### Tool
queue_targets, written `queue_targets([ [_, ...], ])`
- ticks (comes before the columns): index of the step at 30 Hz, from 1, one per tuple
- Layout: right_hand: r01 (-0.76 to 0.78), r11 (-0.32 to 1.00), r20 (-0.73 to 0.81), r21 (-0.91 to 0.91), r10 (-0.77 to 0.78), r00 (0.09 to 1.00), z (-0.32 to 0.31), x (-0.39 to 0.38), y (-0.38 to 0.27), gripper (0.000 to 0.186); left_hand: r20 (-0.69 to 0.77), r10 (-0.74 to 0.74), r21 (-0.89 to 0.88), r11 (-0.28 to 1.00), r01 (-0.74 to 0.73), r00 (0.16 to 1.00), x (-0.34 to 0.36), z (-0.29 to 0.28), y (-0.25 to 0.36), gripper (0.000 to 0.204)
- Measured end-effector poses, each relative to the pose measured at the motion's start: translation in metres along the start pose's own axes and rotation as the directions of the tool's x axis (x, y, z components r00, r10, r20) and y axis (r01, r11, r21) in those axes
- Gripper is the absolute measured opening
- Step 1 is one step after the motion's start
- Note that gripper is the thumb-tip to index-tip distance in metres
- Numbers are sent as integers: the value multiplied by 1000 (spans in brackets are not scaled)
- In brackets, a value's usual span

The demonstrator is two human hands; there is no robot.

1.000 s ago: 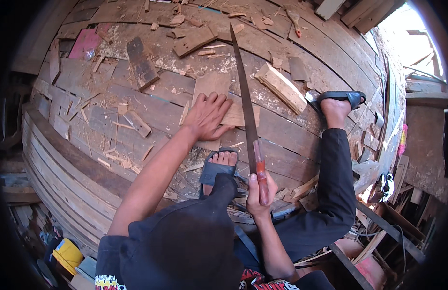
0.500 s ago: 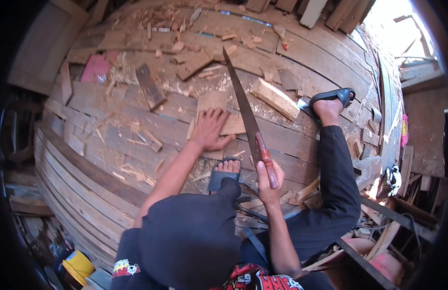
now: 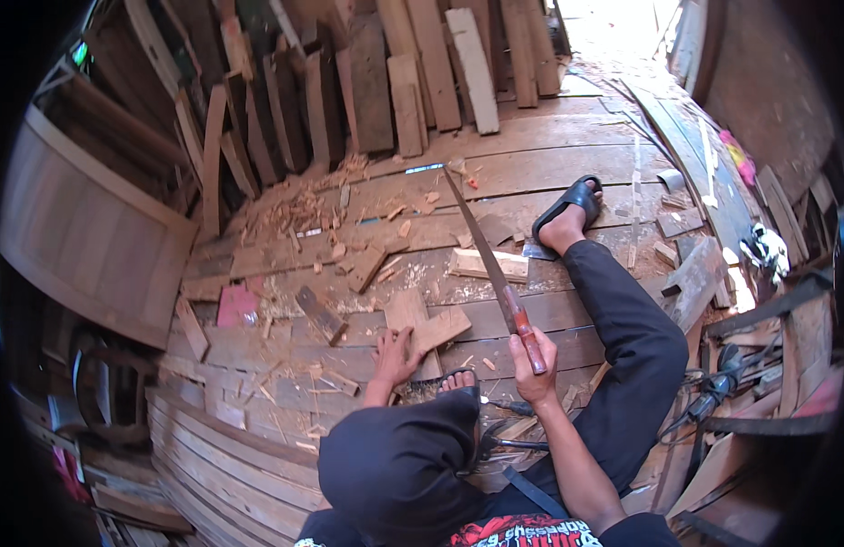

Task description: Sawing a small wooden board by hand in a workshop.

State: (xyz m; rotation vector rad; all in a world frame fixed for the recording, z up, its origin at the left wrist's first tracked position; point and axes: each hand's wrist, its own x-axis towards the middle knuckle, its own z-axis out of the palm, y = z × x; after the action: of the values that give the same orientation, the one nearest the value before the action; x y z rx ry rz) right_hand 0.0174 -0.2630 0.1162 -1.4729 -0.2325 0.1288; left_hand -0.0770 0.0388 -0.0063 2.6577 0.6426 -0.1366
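Right hand (image 3: 536,372) grasps the handsaw (image 3: 488,255) by its handle, blade raised. Left hand (image 3: 396,357), unclenched, rests where an upper board (image 3: 447,329) crosses a lower board (image 3: 405,307) on the plank floor (image 3: 531,169). No cut is discernible in either.

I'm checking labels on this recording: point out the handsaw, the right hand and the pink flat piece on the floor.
Handsaw (image 3: 493,265): head view, on the blade.
Right hand (image 3: 539,384): head view, middle of the hand.
Pink flat piece (image 3: 234,307): head view, on its upper face.
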Motion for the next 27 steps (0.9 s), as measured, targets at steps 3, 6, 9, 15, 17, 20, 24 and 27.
queue_targets([
  [3,45,998,-87,-54,-50,995,-14,-4,3,23,119,8,-22,1000,-6,993,-8,1,2,65],
  [6,104,989,-190,-108,-124,974,-36,-3,12,25,74,105,1,994,-105,992,-7,12,9,52],
  [9,132,990,-228,-39,-138,964,-34,1,11,25,1,131,-495,862,-114,991,10,20,-51,41],
  [15,86,994,-244,-65,-99,965,-53,-1,13,25,244,-209,-391,872,293,947,5,21,-68,61],
  [17,62,997,-215,-42,-69,974,-50,-1,10,24,174,-122,-376,909,181,977,10,11,-76,66],
  [20,92,994,-164,-61,-101,981,-46,5,8,22,80,-201,-579,788,210,976,37,-19,-36,65],
  [24,76,992,-1,-97,-76,997,-28,-4,-6,22,313,62,-367,928,61,948,52,-45,-3,73],
  [27,32,994,13,-101,-31,999,-23,-22,0,25,291,90,-54,996,-78,952,34,-13,47,86],
])
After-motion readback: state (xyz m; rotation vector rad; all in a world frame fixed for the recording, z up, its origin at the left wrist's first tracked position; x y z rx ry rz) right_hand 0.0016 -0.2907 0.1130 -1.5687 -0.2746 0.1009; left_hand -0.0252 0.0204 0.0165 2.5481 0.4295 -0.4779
